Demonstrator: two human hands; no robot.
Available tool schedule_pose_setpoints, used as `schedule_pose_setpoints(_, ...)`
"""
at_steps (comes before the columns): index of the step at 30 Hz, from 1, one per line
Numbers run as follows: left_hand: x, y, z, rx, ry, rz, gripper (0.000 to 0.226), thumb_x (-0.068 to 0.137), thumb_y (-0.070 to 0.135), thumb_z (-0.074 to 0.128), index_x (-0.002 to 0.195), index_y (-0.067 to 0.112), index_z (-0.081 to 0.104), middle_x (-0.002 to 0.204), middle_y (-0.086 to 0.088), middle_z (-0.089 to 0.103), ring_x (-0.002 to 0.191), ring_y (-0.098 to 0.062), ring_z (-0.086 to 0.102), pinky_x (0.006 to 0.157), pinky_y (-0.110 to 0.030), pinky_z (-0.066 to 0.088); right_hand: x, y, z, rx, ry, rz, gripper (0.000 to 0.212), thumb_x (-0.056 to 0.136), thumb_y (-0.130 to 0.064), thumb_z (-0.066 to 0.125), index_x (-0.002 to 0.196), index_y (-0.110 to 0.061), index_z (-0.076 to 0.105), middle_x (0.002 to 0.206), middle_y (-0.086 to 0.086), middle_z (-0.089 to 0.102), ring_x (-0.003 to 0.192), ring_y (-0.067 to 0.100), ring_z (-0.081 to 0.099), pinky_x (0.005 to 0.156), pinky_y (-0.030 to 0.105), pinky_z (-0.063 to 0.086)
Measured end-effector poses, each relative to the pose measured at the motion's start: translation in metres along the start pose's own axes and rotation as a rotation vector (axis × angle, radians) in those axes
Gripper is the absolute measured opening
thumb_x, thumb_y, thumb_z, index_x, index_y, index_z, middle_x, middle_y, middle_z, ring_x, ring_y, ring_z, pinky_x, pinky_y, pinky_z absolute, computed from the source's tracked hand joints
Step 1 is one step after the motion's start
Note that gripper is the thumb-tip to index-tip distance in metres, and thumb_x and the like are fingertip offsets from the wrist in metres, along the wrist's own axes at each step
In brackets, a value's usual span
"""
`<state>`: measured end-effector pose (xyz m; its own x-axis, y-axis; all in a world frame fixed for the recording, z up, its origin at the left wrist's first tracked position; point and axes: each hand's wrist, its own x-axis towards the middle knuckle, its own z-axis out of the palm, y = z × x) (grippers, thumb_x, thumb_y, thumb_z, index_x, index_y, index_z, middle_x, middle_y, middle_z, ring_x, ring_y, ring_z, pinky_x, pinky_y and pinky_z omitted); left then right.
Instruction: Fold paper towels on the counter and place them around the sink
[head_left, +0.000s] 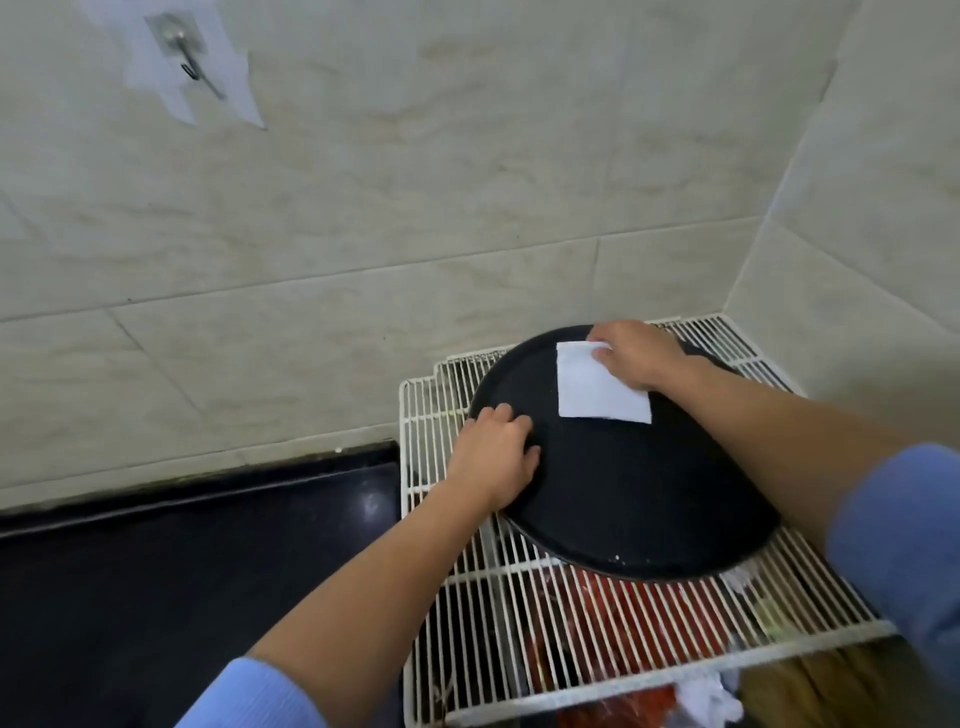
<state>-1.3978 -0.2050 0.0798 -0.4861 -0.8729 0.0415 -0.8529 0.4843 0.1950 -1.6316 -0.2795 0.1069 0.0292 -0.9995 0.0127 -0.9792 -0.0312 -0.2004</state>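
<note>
Cream tiles (415, 208) veined with grey cover the back wall and meet a second tiled wall (883, 208) in a corner at the right. High on the left a metal hook (184, 52) hangs from a clear adhesive patch. Below the tiles runs the glossy black surface (208, 545). Just beside it on the right lies a white wire rack (545, 623) that reaches into the corner. Red items (623, 608) and a crumpled white piece (711, 696) show blurred under its bars.

A black round tray (623, 493) sits on the rack. The folded paper towel (597, 392), a white rectangle, lies flat on the tray's far half. The right grip (636, 356) pinches the towel's far right corner between thumb and fingers. The left grip (493, 457) has its fingers curled on the tray's left rim, well apart from the towel. Both forearms are bare below pushed-up blue sleeves (249, 696).
</note>
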Motion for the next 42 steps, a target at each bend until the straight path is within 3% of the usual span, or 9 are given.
schedule_pose_setpoints(6, 0.001, -0.003, 0.015, 0.002, 0.11, 0.003, 0.03, 0.092, 0.036, 0.049, 0.11, 0.015, 0.06, 0.112, -0.007, 0.051, 0.103, -0.027, 0.047, 0.088, -0.04, 0.04, 0.032, 0.014, 0.019, -0.048, 0.016, -0.021, 0.027, 0.098, -0.027, 0.045, 0.12, -0.021, 0.06, 0.121, 0.01, 0.06, 0.108, 0.032, 0.055, 0.088, 0.041, 0.045)
schedule_pose_setpoints(11, 0.002, -0.006, 0.023, 0.001, 0.202, 0.033, 0.024, 0.086, 0.033, 0.055, 0.097, 0.012, 0.062, 0.1, -0.008, 0.054, 0.092, -0.029, 0.05, 0.079, -0.042, 0.045, 0.032, 0.015, 0.035, -0.284, 0.196, -0.001, 0.03, 0.095, -0.031, 0.05, 0.123, -0.022, 0.057, 0.123, 0.007, 0.054, 0.114, 0.029, 0.043, 0.09, 0.042, 0.035)
schedule_pose_setpoints(14, 0.003, -0.007, 0.028, -0.002, 0.224, 0.026, 0.024, 0.084, 0.034, 0.053, 0.093, 0.013, 0.06, 0.096, -0.008, 0.054, 0.088, -0.029, 0.05, 0.075, -0.041, 0.046, 0.026, 0.01, 0.047, -0.193, 0.195, 0.015, 0.033, 0.095, -0.014, 0.047, 0.127, -0.018, 0.055, 0.123, 0.009, 0.05, 0.114, 0.03, 0.042, 0.086, 0.041, 0.04)
schedule_pose_setpoints(16, 0.002, -0.007, 0.027, -0.008, 0.21, 0.035, 0.025, 0.086, 0.034, 0.052, 0.096, 0.012, 0.059, 0.099, -0.008, 0.053, 0.091, -0.029, 0.049, 0.077, -0.042, 0.046, 0.025, 0.007, 0.048, -0.162, 0.135, 0.038, 0.04, 0.094, -0.008, 0.043, 0.132, -0.018, 0.052, 0.126, 0.01, 0.048, 0.116, 0.031, 0.041, 0.088, 0.04, 0.041)
schedule_pose_setpoints(20, -0.005, -0.007, 0.016, -0.057, 0.152, 0.037, 0.028, 0.091, 0.032, 0.052, 0.109, 0.011, 0.058, 0.11, -0.008, 0.05, 0.101, -0.028, 0.046, 0.09, -0.042, 0.042, 0.02, 0.0, 0.041, -0.154, 0.045, 0.056, 0.044, 0.096, -0.012, 0.039, 0.14, -0.015, 0.042, 0.134, 0.014, 0.042, 0.12, 0.035, 0.038, 0.096, 0.043, 0.04)
schedule_pose_setpoints(25, -0.04, -0.025, -0.009, -0.05, 0.259, -0.044, 0.027, 0.093, 0.032, 0.05, 0.111, 0.014, 0.058, 0.109, -0.003, 0.053, 0.1, -0.022, 0.049, 0.088, -0.037, 0.044, 0.004, -0.027, 0.025, -0.128, 0.165, 0.009, 0.04, 0.097, -0.023, 0.043, 0.135, -0.012, 0.045, 0.132, 0.017, 0.045, 0.12, 0.036, 0.04, 0.095, 0.045, 0.039)
schedule_pose_setpoints(32, -0.138, -0.095, -0.035, 0.034, 0.157, -0.401, 0.023, 0.092, 0.031, 0.049, 0.104, 0.015, 0.059, 0.105, -0.005, 0.059, 0.098, -0.029, 0.058, 0.076, -0.039, 0.047, -0.036, -0.15, 0.023, -0.003, 0.224, -0.317, 0.034, 0.096, -0.029, 0.047, 0.122, -0.011, 0.059, 0.12, 0.013, 0.057, 0.116, 0.033, 0.048, 0.09, 0.042, 0.042)
schedule_pose_setpoints(42, -0.383, -0.213, -0.07, 0.097, 0.115, -0.85, 0.021, 0.089, 0.033, 0.049, 0.101, 0.019, 0.06, 0.108, -0.004, 0.062, 0.101, -0.029, 0.058, 0.078, -0.036, 0.045, -0.119, -0.399, 0.076, 0.028, 0.024, -0.726, 0.032, 0.094, -0.04, 0.047, 0.113, -0.018, 0.061, 0.115, 0.009, 0.059, 0.107, 0.033, 0.056, 0.085, 0.043, 0.05)
